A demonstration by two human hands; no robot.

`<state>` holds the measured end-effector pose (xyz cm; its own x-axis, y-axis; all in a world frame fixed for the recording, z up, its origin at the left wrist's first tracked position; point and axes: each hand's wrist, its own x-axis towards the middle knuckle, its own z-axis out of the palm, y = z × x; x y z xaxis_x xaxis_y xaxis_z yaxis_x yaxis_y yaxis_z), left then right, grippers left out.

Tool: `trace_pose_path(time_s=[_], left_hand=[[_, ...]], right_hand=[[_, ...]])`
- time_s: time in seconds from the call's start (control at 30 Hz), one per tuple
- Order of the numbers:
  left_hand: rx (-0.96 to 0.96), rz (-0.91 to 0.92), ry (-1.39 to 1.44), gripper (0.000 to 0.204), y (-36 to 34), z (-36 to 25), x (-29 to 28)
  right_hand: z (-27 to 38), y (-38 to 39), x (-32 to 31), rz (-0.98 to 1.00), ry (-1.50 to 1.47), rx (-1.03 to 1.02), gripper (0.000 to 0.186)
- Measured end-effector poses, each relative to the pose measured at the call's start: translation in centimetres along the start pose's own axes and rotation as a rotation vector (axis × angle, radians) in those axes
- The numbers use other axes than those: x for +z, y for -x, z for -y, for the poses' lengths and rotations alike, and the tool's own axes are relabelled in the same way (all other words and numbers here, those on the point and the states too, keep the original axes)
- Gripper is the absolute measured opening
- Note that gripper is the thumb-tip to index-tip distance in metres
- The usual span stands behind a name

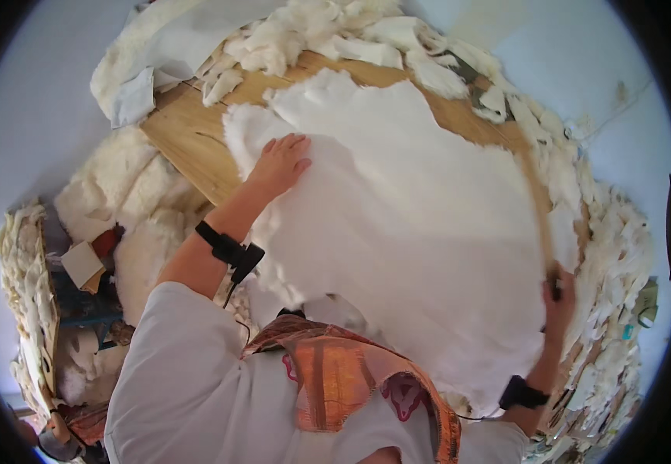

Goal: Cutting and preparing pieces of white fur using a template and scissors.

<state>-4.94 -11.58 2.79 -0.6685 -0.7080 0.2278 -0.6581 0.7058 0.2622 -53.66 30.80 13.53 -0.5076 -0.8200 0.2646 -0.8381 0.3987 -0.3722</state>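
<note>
A large white sheepskin (405,209) lies spread over a wooden board, its fleecy edge showing along the left and top. My left hand (280,164) rests flat on its upper left part, fingers stretched out and holding nothing. At the right edge of the skin, my right hand (558,301) is closed around the lower end of a long thin wooden stick (539,201). The stick is slightly blurred and points away from me along the skin's right side. A dark part shows at the grip; its kind is unclear.
Bare wood of the board (189,135) shows at the upper left. Fleece scraps (274,46) heap along the far edge, and many cut strips (606,255) pile up at the right. Fluffy pelts (131,185) lie at the left, beside a cluttered shelf (84,309).
</note>
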Motion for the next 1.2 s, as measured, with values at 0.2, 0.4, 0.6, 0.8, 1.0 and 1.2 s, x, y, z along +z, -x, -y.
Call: trace_pose_path(time_s=[0.2,0.4,0.6,0.8,1.0,1.2], left_hand=[[0.01,-0.062,-0.114,0.041,-2.9,8.9,-1.4],[-0.122,0.014,-0.085,0.026,-5.0,11.4,-3.6],[-0.342,0.053,0.13,0.032,-6.1,10.8,-3.1],[-0.443,-0.011,0.435,0.026,-4.8,12.2,-1.5],[-0.412,-0.069,0.323,0.022,-4.3,10.9,-1.5],[-0.44,-0.088,0.323,0.018,-4.8,11.0,-1.4]], right_hand=[[14.7,-4.8,13.3,0.159,0.045,-0.253,0.053],[21.1,-15.1,17.9,0.349,-1.505,0.305,0.037],[32.1,-21.5,28.8,0.594,-1.646,0.005,0.03],[44.2,-24.0,35.2,0.901,-0.979,-0.362,0.023],[45.0,-23.4,37.3,0.73,-0.939,-0.614,0.026],[44.5,-23.7,37.5,0.668,-0.991,-0.607,0.027]])
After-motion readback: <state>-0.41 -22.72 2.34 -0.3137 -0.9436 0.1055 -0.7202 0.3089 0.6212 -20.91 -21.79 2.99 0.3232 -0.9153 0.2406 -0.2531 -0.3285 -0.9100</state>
